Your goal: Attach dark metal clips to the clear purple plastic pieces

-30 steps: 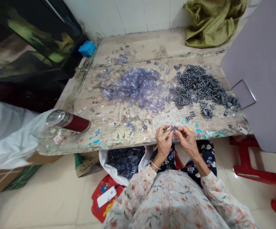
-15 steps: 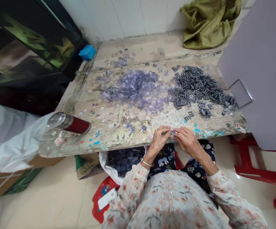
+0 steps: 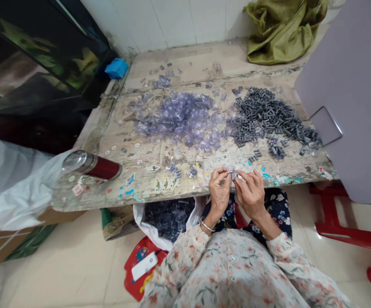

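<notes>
At the front edge of the worn table, my left hand and my right hand meet fingertip to fingertip. Pinched between them is a small grey plastic piece, with what looks like a clear part against it on the left. Fingers cover much of both, so how they fit is hidden. Beyond my hands lies a pile of clear purplish plastic pieces. To its right spreads a heap of small dark grey plastic pieces. A few grey pieces lie loose just past my right hand.
A red flask lies on its side at the table's left. Below the edge hangs a white bag holding dark pieces. An olive cloth sits at the back, a grey panel stands at right, and a red stool is beneath.
Both hands have turned more upright and drawn slightly closer, still pinching at the same place. The grey piece now shows more clearly between the fingertips. The piles look unchanged.
</notes>
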The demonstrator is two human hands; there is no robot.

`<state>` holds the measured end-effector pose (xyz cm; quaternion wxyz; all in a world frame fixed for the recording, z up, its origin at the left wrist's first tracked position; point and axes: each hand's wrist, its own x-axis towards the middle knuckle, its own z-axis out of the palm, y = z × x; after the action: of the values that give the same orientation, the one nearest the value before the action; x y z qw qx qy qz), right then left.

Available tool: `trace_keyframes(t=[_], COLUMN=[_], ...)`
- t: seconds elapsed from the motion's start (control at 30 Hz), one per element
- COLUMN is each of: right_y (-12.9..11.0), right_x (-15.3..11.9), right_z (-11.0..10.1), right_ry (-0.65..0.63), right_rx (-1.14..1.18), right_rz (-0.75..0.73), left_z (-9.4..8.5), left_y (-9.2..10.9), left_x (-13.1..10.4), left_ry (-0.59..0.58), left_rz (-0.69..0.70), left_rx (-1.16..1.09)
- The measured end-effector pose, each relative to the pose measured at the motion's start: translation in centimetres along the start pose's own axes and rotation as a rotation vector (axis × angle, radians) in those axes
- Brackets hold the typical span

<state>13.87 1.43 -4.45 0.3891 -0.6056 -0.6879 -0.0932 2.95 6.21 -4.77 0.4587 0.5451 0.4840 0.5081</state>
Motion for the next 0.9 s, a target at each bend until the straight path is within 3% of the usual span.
trace_keyframes(t=[0.6, 0.9], right_y=[-0.26, -0.54], right_x=[0.42, 0.14], right_z=[-0.67, -0.33], right_ry=[-0.049, -0.088], right_rx=[0.017, -0.044], right_rz=[0.021, 0.015], left_z=[-0.44, -0.48], left_y=[-0.24, -0.55], left_x=[-0.32, -0.25], left_ry=[-0.019, 0.014], left_rz=[-0.056, 0.077], left_rx=[0.039, 0.133])
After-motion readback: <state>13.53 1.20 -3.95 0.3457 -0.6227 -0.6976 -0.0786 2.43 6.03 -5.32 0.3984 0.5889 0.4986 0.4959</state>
